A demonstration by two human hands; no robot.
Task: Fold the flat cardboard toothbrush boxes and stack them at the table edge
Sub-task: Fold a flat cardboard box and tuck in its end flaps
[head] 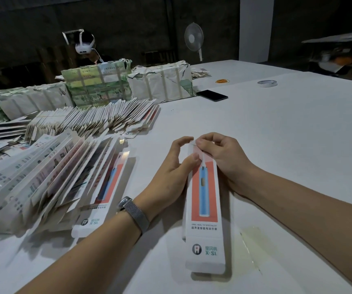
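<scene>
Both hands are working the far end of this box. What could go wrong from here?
1. Both hands pinch the box's far flap; a hard pinch could crease it.
2. The leaning pile beside the left forearm could topple if nudged.
3. The yellowish stain beside the box could soil it.

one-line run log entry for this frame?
step: folding far end flap | left hand + right hand: pinching toothbrush box | box on table
</scene>
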